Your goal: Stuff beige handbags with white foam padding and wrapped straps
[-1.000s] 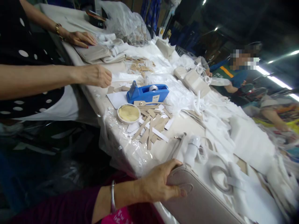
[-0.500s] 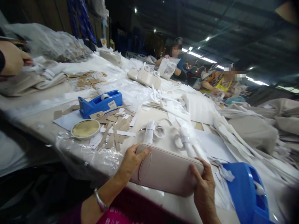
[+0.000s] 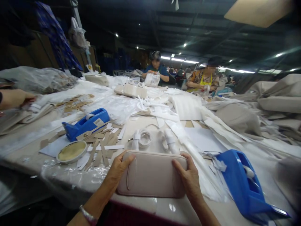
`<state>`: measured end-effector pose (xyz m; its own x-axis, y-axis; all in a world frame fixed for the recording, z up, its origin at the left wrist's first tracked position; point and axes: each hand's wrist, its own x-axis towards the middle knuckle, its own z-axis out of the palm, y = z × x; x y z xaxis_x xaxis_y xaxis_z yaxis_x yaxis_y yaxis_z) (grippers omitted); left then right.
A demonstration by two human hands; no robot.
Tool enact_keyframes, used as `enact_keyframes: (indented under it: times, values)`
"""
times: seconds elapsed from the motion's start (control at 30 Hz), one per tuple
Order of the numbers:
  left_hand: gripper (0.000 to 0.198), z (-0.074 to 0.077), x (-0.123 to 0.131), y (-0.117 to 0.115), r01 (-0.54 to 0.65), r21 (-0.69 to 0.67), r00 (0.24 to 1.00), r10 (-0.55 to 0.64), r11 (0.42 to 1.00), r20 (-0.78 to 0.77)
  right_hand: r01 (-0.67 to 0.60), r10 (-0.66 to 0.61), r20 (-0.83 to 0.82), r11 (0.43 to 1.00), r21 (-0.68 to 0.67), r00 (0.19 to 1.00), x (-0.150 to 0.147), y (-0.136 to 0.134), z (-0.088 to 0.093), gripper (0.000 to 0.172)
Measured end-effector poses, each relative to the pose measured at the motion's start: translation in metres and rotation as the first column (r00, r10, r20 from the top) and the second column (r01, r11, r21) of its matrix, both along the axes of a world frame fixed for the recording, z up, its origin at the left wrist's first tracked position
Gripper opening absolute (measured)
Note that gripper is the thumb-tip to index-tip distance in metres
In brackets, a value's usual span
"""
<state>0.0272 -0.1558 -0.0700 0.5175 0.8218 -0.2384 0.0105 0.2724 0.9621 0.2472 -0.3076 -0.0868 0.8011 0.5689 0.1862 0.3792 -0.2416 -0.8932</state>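
A pale pinkish-beige bag panel or flat bag body with rounded corners stands tilted at the table's near edge, a curved seam loop at its left end. My left hand grips its upper left corner, thumb on the front face. On the upper right corner my right hand is closed the same way, fingers behind it. Just beyond lie a coiled strap in a white wrap and a second wrapped strap.
Two blue tape dispensers, one left and one right, flank the work. A round tin sits near cardboard strips. Beige material is piled at right. Two people work across the table; another person's arm reaches in from the left.
The view has levelled and turned right. The bag piece, still in both hands, now sits more level and faces me more squarely. The person across the table has lowered the plastic bag.
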Motion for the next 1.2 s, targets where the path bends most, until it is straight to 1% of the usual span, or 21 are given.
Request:
enact_keyframes:
  times: [0.13, 0.27, 0.33, 0.4, 0.47, 0.5, 0.53, 0.57, 0.6, 0.63, 0.67, 0.7, 0.73, 0.77, 0.8, 0.87, 0.9, 0.97, 1.03, 1.1, 1.2]
  values:
    - [0.047, -0.003, 0.003, 0.007, -0.005, 0.046, 0.995, 0.01, 0.999, -0.103, -0.006, 0.004, -0.042, 0.999, -0.045, 0.999, 0.002, 0.003, 0.003, 0.054]
    - [0.047, -0.015, 0.007, 0.016, -0.024, 0.185, 0.971, 0.067, 0.982, -0.229, -0.086, 0.066, -0.183, 0.991, -0.101, 0.981, 0.008, 0.008, 0.002, 0.048]
    - [0.047, -0.02, 0.009, 0.021, -0.024, 0.277, 0.95, 0.108, 0.961, -0.294, -0.083, 0.058, -0.205, 0.99, -0.117, 0.977, 0.013, 0.011, 0.001, 0.048]
    - [0.044, -0.022, 0.01, 0.024, 0.023, 0.346, 0.925, 0.111, 0.938, -0.363, -0.096, 0.06, -0.229, 0.984, -0.15, 0.972, 0.018, 0.013, 0.0, 0.048]
    - [0.038, -0.019, 0.01, 0.024, 0.082, 0.417, 0.875, 0.135, 0.905, -0.465, -0.13, 0.081, -0.246, 0.973, -0.189, 0.966, 0.023, 0.015, 0.001, 0.047]
    - [0.034, -0.015, 0.011, 0.022, 0.105, 0.481, 0.831, 0.189, 0.87, -0.523, -0.149, 0.097, -0.243, 0.967, -0.206, 0.965, 0.024, 0.016, 0.003, 0.046]
    - [0.03, -0.011, 0.014, 0.019, 0.125, 0.567, 0.776, 0.276, 0.814, -0.568, -0.163, 0.112, -0.231, 0.963, -0.217, 0.967, 0.024, 0.016, 0.005, 0.045]
    - [0.026, -0.006, 0.018, 0.014, 0.165, 0.659, 0.72, 0.368, 0.734, -0.589, -0.169, 0.122, -0.211, 0.961, -0.22, 0.97, 0.024, 0.016, 0.006, 0.044]
    - [0.023, -0.002, 0.023, 0.008, 0.238, 0.738, 0.684, 0.43, 0.632, -0.589, -0.172, 0.131, -0.192, 0.961, -0.218, 0.973, 0.022, 0.016, 0.008, 0.042]
    - [0.022, 0.001, 0.029, 0.002, 0.34, 0.79, 0.685, 0.442, 0.51, -0.579, -0.172, 0.135, -0.177, 0.962, -0.213, 0.975, 0.021, 0.016, 0.009, 0.04]
    - [0.026, 0.004, 0.037, -0.005, 0.445, 0.813, 0.713, 0.401, 0.374, -0.575, -0.17, 0.136, -0.166, 0.963, -0.208, 0.977, 0.02, 0.015, 0.009, 0.039]
    - [0.031, 0.005, 0.045, -0.011, 0.529, 0.813, 0.748, 0.319, 0.242, -0.582, -0.167, 0.137, -0.154, 0.966, -0.2, 0.979, 0.02, 0.014, 0.008, 0.039]
    - [0.035, 0.004, 0.053, -0.016, 0.582, 0.802, 0.771, 0.223, 0.13, -0.596, -0.171, 0.144, -0.146, 0.966, -0.192, 0.979, 0.02, 0.013, 0.007, 0.039]
    - [0.036, 0.003, 0.06, -0.02, 0.608, 0.792, 0.78, 0.144, 0.053, -0.609, -0.187, 0.161, -0.145, 0.964, -0.188, 0.976, 0.022, 0.012, 0.006, 0.039]
    - [0.036, 0.001, 0.067, -0.022, 0.618, 0.786, 0.781, 0.098, 0.018, -0.617, -0.217, 0.191, -0.144, 0.957, -0.194, 0.971, 0.025, 0.012, 0.005, 0.04]
    - [0.036, -0.006, 0.075, -0.023, 0.622, 0.783, 0.778, 0.088, 0.032, -0.622, -0.265, 0.251, -0.085, 0.935, -0.237, 0.964, 0.032, 0.016, 0.006, 0.042]
    - [0.037, -0.009, 0.077, -0.023, 0.62, 0.783, 0.778, 0.095, 0.046, -0.621, -0.254, 0.26, -0.013, 0.931, -0.262, 0.966, 0.035, 0.02, 0.009, 0.044]
    - [0.038, -0.015, 0.077, -0.021, 0.605, 0.794, 0.787, 0.108, 0.06, -0.608, -0.182, 0.228, 0.153, 0.947, -0.264, 0.962, 0.039, 0.035, 0.019, 0.056]
    - [0.037, -0.019, 0.076, -0.02, 0.589, 0.805, 0.796, 0.121, 0.067, -0.593, -0.135, 0.19, 0.227, 0.962, -0.237, 0.955, 0.038, 0.055, 0.03, 0.068]
    - [0.036, -0.02, 0.073, -0.019, 0.594, 0.802, 0.792, 0.128, 0.068, -0.597, -0.133, 0.194, 0.214, 0.954, -0.27, 0.957, 0.035, 0.073, 0.037, 0.064]
    - [0.034, -0.017, 0.072, -0.019, 0.608, 0.789, 0.779, 0.13, 0.087, -0.614, -0.175, 0.228, 0.163, 0.942, -0.286, 0.96, 0.038, 0.091, 0.037, 0.049]
